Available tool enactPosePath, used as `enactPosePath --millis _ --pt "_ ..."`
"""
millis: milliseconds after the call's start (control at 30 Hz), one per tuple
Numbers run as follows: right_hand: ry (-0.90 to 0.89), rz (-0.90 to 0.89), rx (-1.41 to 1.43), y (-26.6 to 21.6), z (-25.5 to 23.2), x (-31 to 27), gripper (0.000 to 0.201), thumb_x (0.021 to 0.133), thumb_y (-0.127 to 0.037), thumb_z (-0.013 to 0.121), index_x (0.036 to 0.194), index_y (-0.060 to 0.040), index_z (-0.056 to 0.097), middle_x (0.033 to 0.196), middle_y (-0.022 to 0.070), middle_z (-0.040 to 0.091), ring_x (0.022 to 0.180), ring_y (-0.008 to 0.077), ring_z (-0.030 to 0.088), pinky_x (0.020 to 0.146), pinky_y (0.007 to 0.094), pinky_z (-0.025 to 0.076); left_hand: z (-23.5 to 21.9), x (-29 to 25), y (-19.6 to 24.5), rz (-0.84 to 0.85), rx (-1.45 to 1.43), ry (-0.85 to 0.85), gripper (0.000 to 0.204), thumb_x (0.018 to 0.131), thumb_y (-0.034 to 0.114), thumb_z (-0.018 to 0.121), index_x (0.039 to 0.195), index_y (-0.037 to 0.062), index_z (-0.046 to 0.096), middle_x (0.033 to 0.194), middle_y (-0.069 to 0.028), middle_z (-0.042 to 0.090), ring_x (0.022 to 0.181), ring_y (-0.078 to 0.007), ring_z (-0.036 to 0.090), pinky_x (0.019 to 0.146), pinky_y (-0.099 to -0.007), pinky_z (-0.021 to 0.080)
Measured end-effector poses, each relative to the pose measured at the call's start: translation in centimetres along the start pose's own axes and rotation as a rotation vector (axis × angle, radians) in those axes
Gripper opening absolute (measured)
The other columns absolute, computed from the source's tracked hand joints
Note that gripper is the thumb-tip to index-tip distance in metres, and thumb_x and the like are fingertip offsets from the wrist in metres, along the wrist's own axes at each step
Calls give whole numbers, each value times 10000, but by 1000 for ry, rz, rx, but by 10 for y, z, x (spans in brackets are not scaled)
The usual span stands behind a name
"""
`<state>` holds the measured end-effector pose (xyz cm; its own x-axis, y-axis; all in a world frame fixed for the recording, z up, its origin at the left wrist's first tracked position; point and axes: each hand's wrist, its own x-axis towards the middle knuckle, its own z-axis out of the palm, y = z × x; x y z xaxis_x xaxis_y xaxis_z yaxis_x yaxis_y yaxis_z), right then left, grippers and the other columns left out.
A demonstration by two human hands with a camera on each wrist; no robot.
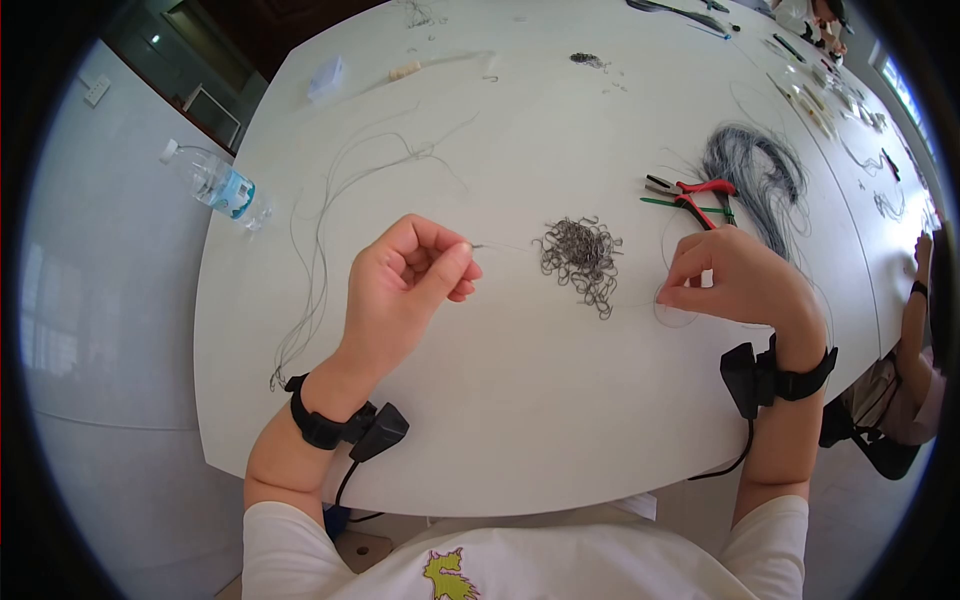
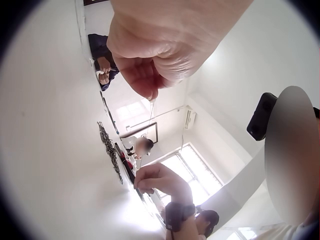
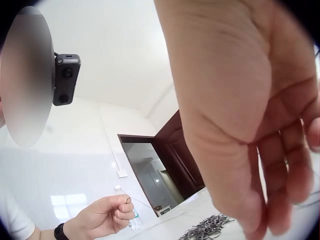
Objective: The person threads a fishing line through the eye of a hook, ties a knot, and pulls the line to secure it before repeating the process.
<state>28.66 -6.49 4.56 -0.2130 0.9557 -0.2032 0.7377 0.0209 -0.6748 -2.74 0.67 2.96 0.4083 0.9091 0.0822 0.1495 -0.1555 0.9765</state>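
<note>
My left hand (image 1: 405, 270) pinches a small dark fish hook (image 1: 477, 246) between thumb and index finger, its curved end hidden in the grip. A thin clear fishing line (image 1: 515, 246) runs from there toward the right; the left wrist view shows it stretching between both hands. Thumb and forefinger of my right hand (image 1: 745, 275) meet on the line, and a loose loop (image 1: 675, 323) of it hangs about the fingertips. Between the hands lies a heap of dark fish hooks (image 1: 580, 250) on the white table (image 1: 470, 400).
Red-handled pliers (image 1: 705, 187) lie beyond my right hand, beside a grey bundle of cut line (image 1: 745, 160). Long strands (image 1: 322, 230) spread at the left, near a water bottle (image 1: 225, 188). Farther back are a smaller dark heap (image 1: 587, 60) and a clear box (image 1: 326, 78).
</note>
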Motion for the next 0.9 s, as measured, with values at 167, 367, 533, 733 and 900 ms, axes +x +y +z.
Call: enactPosePath --millis 167,367,533,733,900 --pt "392 -434 -229 -15 7 5 158 803 -122 735 733 1 665 843 54 672 562 136 543 531 293 441 11 -11 3 40 63 -92 34 943 17 609 925 2 584 835 -63 676 748 -104 667 707 -241 563" --pt "201 -277 337 -61 43 3 138 822 -70 718 937 -19 661 943 45 692 584 98 587 532 253 454 15 -19 6 200 171 -184 48 902 6 664 922 -5 622 835 -70 713 769 -122 709 703 -236 556" --pt "48 -147 386 -64 49 7 146 888 -115 672 994 -19 640 931 76 695 627 99 634 540 258 478 17 -21 6 223 161 -190 53 897 3 671 923 0 625 831 -68 713 770 -133 715 702 -241 561" --pt "-80 -117 934 -58 76 17 127 973 -146 613 1013 -25 613 828 26 669 694 80 648 546 232 503 15 -21 3 280 178 -187 61 890 -1 673 925 2 622 832 -73 711 766 -142 717 700 -247 564" --pt "-105 -144 1136 -52 85 22 112 974 -144 626 970 -33 607 799 25 656 683 75 629 572 231 516 15 -20 1 304 187 -159 63 892 -5 663 937 0 619 842 -76 709 764 -145 712 706 -253 562"
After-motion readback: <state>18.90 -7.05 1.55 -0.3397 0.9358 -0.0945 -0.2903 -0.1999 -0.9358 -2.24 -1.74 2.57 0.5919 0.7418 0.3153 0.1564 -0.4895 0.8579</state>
